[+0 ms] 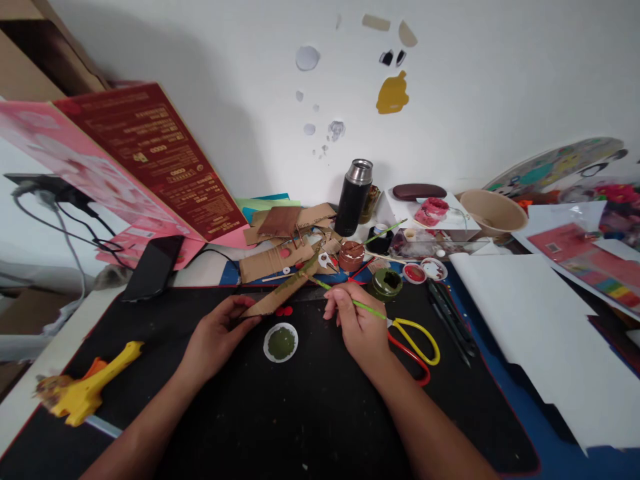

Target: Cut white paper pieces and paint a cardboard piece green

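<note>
My left hand [216,331] pinches the near end of a narrow cardboard strip [278,297], which slants up and away to the right. Green paint covers part of the strip toward its far end. In my right hand [361,325] is a thin paintbrush [369,308] with a bright green handle, its tip at the strip's far part. Below the strip lies a white lid [281,343] with dark green paint in it. An open jar of green paint [387,285] stands just beyond my right hand. Scissors [419,341] with yellow and red handles lie beside that hand.
A yellow glue gun [90,390] and a black phone [153,268] lie at the left. Behind the strip are cardboard scraps [280,223], a brown paint jar [351,255] and a black thermos [354,197]. Dark pens [451,320] and white paper [530,320] lie at the right.
</note>
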`<state>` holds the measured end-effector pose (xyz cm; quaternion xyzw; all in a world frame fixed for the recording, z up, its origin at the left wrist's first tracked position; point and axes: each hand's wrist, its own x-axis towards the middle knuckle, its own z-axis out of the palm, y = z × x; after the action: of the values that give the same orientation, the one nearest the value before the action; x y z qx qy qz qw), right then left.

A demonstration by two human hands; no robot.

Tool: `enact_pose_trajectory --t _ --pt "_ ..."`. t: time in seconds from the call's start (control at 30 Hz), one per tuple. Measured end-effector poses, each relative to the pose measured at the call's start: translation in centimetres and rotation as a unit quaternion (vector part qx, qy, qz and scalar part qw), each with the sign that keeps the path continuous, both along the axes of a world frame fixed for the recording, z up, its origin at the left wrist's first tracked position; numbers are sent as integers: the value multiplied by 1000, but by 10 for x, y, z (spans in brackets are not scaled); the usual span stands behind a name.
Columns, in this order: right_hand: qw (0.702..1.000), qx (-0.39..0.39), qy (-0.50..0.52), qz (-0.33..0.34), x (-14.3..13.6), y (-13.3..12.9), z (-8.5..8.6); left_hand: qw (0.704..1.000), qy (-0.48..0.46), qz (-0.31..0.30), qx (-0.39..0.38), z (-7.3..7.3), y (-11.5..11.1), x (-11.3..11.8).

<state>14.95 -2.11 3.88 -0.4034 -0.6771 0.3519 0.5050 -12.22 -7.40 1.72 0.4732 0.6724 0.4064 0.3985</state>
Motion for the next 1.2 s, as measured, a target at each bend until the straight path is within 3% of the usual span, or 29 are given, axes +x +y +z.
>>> enact_pose_trajectory --t 0.4,0.6,1.2 --pt "996 38 11 86 -13 -12 5 1000 2 2 -7 0 0 1" --pt "999 12 0 35 -7 -8 6 1000 0 3 -7 -1 0 1" --pt "998 12 13 53 -12 -9 5 1000 -5 3 -1 1 0 2"
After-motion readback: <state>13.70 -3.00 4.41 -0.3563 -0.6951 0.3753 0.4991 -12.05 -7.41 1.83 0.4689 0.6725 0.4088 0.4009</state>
